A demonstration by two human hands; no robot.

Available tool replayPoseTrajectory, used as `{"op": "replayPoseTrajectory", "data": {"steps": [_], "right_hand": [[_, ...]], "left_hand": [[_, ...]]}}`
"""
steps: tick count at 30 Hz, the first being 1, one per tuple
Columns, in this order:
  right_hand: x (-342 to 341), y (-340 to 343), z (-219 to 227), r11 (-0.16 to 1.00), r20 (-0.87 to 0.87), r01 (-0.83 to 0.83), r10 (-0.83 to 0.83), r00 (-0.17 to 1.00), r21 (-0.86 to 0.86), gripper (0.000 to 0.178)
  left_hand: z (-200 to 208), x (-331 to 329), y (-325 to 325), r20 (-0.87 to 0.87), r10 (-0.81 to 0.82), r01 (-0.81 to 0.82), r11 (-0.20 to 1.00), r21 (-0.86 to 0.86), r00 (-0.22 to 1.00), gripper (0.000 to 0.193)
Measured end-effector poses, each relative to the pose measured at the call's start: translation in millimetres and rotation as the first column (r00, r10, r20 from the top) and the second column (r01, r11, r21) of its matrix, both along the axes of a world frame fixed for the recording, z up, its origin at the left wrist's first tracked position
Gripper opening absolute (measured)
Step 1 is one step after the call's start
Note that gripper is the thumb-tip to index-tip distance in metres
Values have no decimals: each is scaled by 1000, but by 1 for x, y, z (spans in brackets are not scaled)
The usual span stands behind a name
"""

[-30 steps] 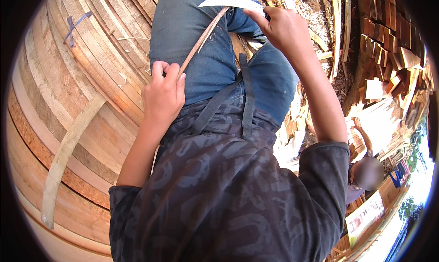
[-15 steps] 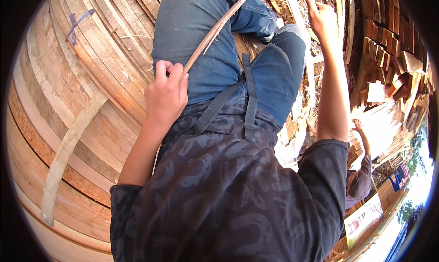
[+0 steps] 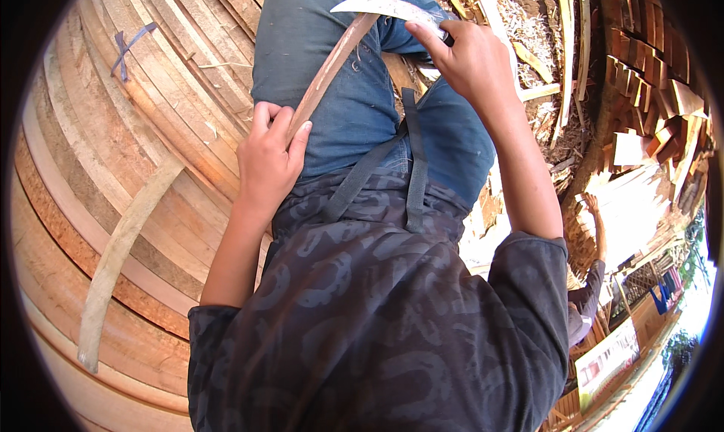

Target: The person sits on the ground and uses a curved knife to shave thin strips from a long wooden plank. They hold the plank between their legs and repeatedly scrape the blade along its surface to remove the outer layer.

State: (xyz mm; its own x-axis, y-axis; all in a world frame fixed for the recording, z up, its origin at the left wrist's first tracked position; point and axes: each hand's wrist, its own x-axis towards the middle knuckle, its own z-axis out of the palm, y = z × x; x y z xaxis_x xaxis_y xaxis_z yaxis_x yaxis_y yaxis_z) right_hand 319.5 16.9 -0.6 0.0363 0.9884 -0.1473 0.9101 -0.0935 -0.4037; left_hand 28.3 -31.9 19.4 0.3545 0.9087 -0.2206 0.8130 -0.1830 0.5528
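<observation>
My left hand is closed around the lower end of a long, narrow wooden strip, which slants up to the right across my thigh and leaves the top of the picture. In my right hand is a sickle with a curved, bright blade; its dark handle is mostly hidden by my fingers. The blade lies across the upper part of the strip, pointing left. Whether its edge bites into the wood I cannot tell. Beneath both hands are my legs in blue jeans.
Long planks lie side by side on my left, with a loose curved slat and a dark strap on them. Wood shavings cover the ground ahead. Stacked wood pieces stand at right, near another person.
My right hand has swung left and nearer from the upper right, bringing the sickle blade onto the strip. The strip has turned slightly in my left hand, showing a broader face.
</observation>
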Motion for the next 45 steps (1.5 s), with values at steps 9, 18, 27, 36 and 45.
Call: {"op": "replayPoseTrajectory", "data": {"steps": [9,18,27,36,45], "right_hand": [[-3,23,-19,999,111,-27,23,994,37,72],[15,54,-37,997,122,26,-35,992,76,71],[85,76,-70,972,291,215,-235,927,100,77],[161,-6,-51,816,-6,552,-561,828,-174,47],[41,-65,-20,724,-622,539,-671,403,-431,24]], "left_hand": [[-1,0,4,28,18,-17,999,-38,999,23],[-3,4,5,25,37,-36,999,-14,999,25],[1,6,6,-24,24,-25,999,-33,999,25],[-5,2,3,3,76,-76,993,-89,997,27],[1,11,1,-60,38,-41,998,-47,997,22]]}}
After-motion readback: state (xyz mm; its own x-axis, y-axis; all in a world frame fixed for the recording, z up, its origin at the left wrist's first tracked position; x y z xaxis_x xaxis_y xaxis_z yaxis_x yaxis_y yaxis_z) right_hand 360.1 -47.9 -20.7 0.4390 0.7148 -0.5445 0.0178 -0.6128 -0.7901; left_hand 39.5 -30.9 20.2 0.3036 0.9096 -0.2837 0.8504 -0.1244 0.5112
